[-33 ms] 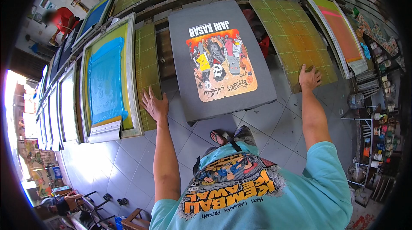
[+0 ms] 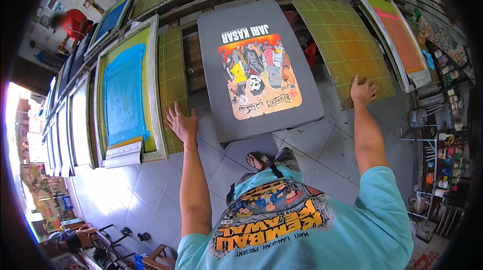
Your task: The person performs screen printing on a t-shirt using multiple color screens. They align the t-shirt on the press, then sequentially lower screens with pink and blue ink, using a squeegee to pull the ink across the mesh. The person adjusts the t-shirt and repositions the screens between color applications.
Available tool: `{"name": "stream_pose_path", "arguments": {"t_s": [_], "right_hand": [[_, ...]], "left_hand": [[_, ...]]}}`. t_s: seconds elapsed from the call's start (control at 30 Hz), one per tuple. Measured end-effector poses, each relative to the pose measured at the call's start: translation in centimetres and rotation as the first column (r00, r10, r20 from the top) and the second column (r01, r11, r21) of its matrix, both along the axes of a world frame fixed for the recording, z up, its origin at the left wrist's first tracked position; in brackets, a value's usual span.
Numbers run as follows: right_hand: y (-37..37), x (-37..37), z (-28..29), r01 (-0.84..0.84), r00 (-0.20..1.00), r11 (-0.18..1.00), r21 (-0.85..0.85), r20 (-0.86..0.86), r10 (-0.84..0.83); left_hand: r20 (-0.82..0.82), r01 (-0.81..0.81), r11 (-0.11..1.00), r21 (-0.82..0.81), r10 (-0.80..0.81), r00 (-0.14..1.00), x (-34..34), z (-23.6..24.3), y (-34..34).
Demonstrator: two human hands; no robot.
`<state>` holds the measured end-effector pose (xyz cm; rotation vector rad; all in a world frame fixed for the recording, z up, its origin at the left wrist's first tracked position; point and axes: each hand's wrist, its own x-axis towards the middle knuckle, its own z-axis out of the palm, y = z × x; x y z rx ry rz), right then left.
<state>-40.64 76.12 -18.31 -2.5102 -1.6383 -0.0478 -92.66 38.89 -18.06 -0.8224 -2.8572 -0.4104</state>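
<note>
My left hand (image 2: 182,123) rests with fingers spread on a narrow olive board (image 2: 171,58) marked with grid lines, beside a framed screen (image 2: 123,89) covered in blue ink. My right hand (image 2: 363,90) lies open on a wider olive grid-marked board (image 2: 347,43) at the right. Between them is a board draped in a dark grey shirt (image 2: 211,109) bearing a colourful printed illustration.
Farther right stands a yellow-and-pink screen (image 2: 390,38), beside shelving (image 2: 443,139) holding several pots. A person in red (image 2: 75,23) bends over boards at upper left. Another person (image 2: 70,242) is at lower left. Tiled floor (image 2: 322,144) shows beneath the rack.
</note>
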Motion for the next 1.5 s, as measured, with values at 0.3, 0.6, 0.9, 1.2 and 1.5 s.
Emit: {"name": "stream_pose_path", "arguments": {"t_s": [0.3,0.6,0.9,1.2,1.5], "right_hand": [[0.29,0.26,-0.33,0.003,1.0,1.0,-0.001,0.003,-0.003],[0.22,0.12,-0.21,0.002,1.0,1.0,0.005,-0.013,-0.002],[0.41,0.26,-0.48,0.014,1.0,1.0,-0.023,0.015,-0.014],[0.39,0.33,-0.61,0.0,1.0,1.0,0.0,0.003,0.0],[0.59,0.53,-0.71,-0.005,1.0,1.0,0.008,0.005,0.005]], "left_hand": [[0.004,-0.005,1.0,0.003,0.005,1.0,0.12,0.15,0.03],[0.007,-0.007,1.0,-0.001,0.007,1.0,0.21,0.23,-0.02],[0.018,-0.005,1.0,0.003,0.005,1.0,0.1,0.15,-0.08],[0.042,-0.005,1.0,0.002,0.005,0.999,0.27,0.69,0.14],[0.027,-0.008,1.0,-0.007,0.008,1.0,0.3,0.33,0.15]]}}
